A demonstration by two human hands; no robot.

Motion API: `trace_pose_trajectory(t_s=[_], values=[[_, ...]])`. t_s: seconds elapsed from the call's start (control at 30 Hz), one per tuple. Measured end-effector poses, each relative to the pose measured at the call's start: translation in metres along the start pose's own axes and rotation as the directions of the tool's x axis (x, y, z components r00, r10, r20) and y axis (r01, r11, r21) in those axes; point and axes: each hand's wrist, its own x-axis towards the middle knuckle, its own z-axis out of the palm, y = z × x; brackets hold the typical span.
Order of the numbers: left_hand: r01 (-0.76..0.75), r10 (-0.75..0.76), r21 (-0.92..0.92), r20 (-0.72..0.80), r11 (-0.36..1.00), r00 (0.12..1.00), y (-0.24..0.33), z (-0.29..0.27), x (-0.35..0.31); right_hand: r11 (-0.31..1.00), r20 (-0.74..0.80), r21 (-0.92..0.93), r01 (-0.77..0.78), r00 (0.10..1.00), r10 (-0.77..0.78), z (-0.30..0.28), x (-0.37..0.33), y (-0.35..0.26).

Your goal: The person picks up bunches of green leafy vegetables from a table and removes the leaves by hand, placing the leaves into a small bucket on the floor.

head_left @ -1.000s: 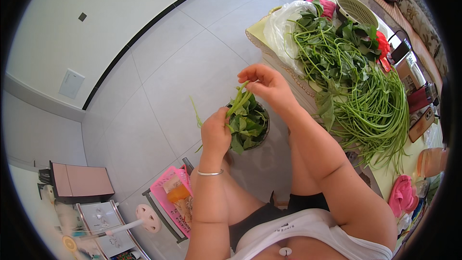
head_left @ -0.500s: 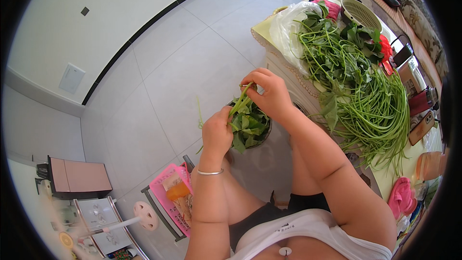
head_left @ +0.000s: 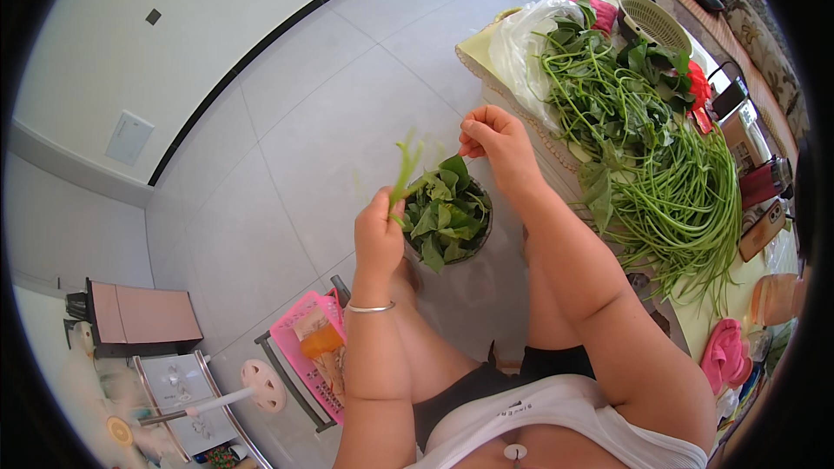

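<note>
My left hand [head_left: 379,233] is closed round a few green vegetable stems [head_left: 403,175], which point up and are blurred at the tips. To its right, my right hand [head_left: 501,149] has its thumb and fingers pinched together. A green leaf [head_left: 453,168] lies just below those fingertips; whether they grip it I cannot make out. Under and between both hands stands a dark round bin [head_left: 488,233] filled with loose green leaves [head_left: 441,219]. On the table to the right spreads a large heap of long-stemmed leafy greens [head_left: 669,178].
A clear plastic bag [head_left: 521,56] and a pale green colander [head_left: 653,24] lie at the table's far end. A phone [head_left: 762,232], a jar [head_left: 776,300] and a pink cloth [head_left: 726,354] line its right side. A pink basket [head_left: 300,330] stands by my left leg, near a fan [head_left: 263,386].
My hands have moved apart. The left went slightly left and down with the stems; the right came off them, up and to the right. A leaf now shows below the right fingertips.
</note>
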Motion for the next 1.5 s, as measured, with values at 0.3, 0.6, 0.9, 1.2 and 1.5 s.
trace_pose_trajectory(t_s=[0.3,0.6,0.9,1.2,1.5], values=[[0.213,-0.256,-0.852,0.097,0.478,0.962,-0.004,-0.013,0.005,0.794,0.513,-0.571,0.209,0.846,0.147,0.015,-0.016,0.052],[0.028,-0.318,-0.930,-0.097,0.366,0.943,-0.012,-0.008,0.011,0.900,0.499,-0.434,0.030,0.840,0.213,0.081,-0.056,0.039],[0.263,-0.168,-0.811,0.205,0.522,0.964,-0.008,-0.008,0.006,0.917,0.513,-0.365,0.161,0.857,0.054,0.076,-0.058,0.057],[0.182,0.215,-0.882,0.298,0.435,0.930,0.019,0.005,0.011,0.937,0.394,-0.224,0.268,0.904,-0.165,0.077,-0.076,0.035],[0.175,0.133,-0.921,0.233,0.348,0.963,0.007,0.008,0.016,0.995,0.002,-0.099,0.003,1.000,-0.003,-0.015,-0.107,-0.114]])
